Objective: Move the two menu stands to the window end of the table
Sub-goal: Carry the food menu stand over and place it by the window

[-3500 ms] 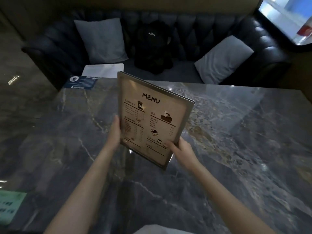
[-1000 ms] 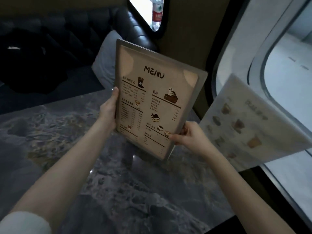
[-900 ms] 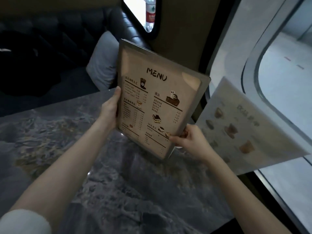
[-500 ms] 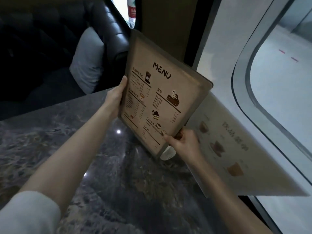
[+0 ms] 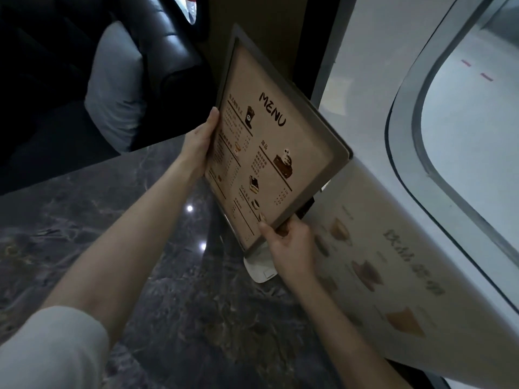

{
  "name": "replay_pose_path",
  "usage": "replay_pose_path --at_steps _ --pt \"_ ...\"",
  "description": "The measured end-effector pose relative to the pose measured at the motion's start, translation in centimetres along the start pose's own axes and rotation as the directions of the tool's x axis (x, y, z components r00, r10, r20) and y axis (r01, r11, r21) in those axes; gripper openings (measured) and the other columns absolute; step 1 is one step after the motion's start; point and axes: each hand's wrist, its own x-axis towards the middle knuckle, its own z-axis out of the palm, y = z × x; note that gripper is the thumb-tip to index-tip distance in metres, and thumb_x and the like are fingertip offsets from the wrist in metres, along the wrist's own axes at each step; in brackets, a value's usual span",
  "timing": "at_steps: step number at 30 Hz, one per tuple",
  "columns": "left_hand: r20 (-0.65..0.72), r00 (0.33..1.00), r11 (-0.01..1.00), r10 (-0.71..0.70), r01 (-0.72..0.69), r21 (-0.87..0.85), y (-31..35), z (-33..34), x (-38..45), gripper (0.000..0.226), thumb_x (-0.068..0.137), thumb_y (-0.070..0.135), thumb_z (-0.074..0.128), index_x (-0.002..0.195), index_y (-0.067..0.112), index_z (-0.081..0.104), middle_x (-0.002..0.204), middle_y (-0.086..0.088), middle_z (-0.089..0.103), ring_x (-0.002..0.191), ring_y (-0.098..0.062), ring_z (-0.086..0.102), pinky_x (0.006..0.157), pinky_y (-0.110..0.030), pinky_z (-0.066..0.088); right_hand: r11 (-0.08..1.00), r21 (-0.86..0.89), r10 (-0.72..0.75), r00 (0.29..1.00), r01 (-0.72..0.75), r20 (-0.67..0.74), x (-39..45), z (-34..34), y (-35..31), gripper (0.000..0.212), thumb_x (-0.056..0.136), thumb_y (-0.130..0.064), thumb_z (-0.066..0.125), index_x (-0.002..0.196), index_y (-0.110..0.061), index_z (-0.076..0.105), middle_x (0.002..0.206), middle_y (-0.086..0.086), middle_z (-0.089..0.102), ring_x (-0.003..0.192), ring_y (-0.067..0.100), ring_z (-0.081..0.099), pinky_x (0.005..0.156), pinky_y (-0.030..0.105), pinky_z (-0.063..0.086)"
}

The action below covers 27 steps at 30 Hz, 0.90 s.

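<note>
I see window end crowded: pale drinks menu stand leans along window wall, filling table's right edge. White base sits on tabletop just under my held menu, beside right hand. Dark marble table open to left and near side. Sofa arm and grey cushion stand beyond far edge.
</note>
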Motion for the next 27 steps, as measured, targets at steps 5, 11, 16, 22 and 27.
replay_pose_path --at_steps 5,11,16,22,27 --pt "0.038 0.999 0.999 0.010 -0.012 0.051 -0.3 0.1 1.3 0.045 0.091 0.047 0.046 0.111 0.010 0.064 0.102 -0.004 0.070 0.090 -0.013 0.070 0.069 -0.020 0.055 1.000 -0.025 -0.018 1.000 0.018 -0.018 0.8 0.3 0.2 0.032 0.085 -0.013 0.062 0.115 -0.005 0.059 0.114 0.011 0.068 0.104 0.017 0.064 0.083 0.021 0.051" --pt "0.063 0.998 0.994 0.026 -0.033 0.108 -0.5 -0.2 1.8 0.049 0.093 0.045 0.043 0.118 0.006 0.059 0.110 -0.008 0.066 0.094 -0.014 0.068 0.075 -0.022 0.056 0.999 0.036 0.007 1.000 -0.007 -0.008 1.2 1.2 0.6 0.030 0.086 -0.012 0.060 0.115 -0.006 0.059 0.115 0.009 0.067 0.104 0.010 0.060 0.079 0.013 0.051" --pt "0.080 0.997 0.996 0.013 -0.019 0.081 -1.0 -0.6 1.9 0.050 0.094 0.043 0.042 0.121 0.003 0.057 0.109 -0.007 0.067 0.094 -0.012 0.069 0.070 -0.017 0.054 0.999 0.031 -0.020 1.000 0.020 -0.011 1.1 1.5 0.9 0.028 0.085 -0.012 0.061 0.112 -0.003 0.060 0.112 0.010 0.068 0.097 0.003 0.058 0.076 0.011 0.049" --pt "0.045 0.999 0.994 0.003 -0.007 0.109 -1.9 -0.5 1.9 0.054 0.092 0.047 0.043 0.124 0.006 0.056 0.123 -0.013 0.062 0.106 -0.017 0.064 0.078 -0.020 0.053 0.999 0.035 -0.022 1.000 0.022 0.005 0.9 1.6 1.3 0.028 0.086 -0.014 0.060 0.112 -0.006 0.059 0.112 0.006 0.066 0.100 0.005 0.059 0.078 0.012 0.048" --pt "0.034 0.999 0.988 0.005 -0.010 0.153 -1.7 0.0 1.5 0.051 0.094 0.046 0.039 0.125 0.009 0.055 0.121 -0.008 0.063 0.098 -0.007 0.067 0.069 -0.013 0.052 0.999 0.043 -0.024 1.000 0.023 0.011 1.1 1.7 1.2 0.031 0.086 -0.014 0.060 0.116 -0.010 0.058 0.102 -0.010 0.061 0.086 -0.007 0.057 0.075 0.010 0.047"
